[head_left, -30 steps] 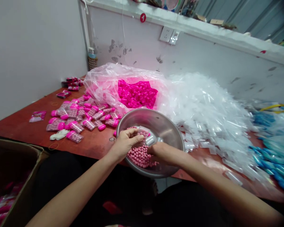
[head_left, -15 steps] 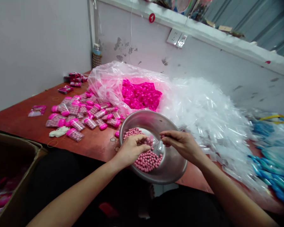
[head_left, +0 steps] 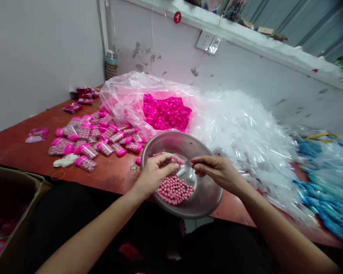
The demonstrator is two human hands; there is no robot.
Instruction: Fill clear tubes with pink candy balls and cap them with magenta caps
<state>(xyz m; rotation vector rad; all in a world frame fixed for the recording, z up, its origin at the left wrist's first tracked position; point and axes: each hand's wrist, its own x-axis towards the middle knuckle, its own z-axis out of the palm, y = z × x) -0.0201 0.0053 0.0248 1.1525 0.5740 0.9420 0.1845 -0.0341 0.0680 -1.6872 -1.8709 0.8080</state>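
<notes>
Over a metal bowl (head_left: 210,194), my left hand (head_left: 151,173) is closed around a small clear bottle (head_left: 177,160) with pink balls in it, tilted with one end toward the right. My right hand (head_left: 217,169) is closed in a pinch beside that end; whatever its fingertips hold is too small to make out. Loose pink balls (head_left: 174,191) lie in the bowl below my hands. Clear empty bottles (head_left: 191,173) rest there too, partly hidden by my fingers.
Filled bottles with pink caps (head_left: 105,147) lie in a heap at left, near a white cloth (head_left: 65,160). Behind the bowl sits a plastic bag of pink caps (head_left: 168,114). Many clear bottles (head_left: 248,133) are piled at right, beside blue items (head_left: 326,213). A cardboard box (head_left: 15,173) stands lower left.
The whole scene has shifted slightly left and up as my head moved. My left hand's bottle now lies more sideways, and my right hand stays pinched close to it.
</notes>
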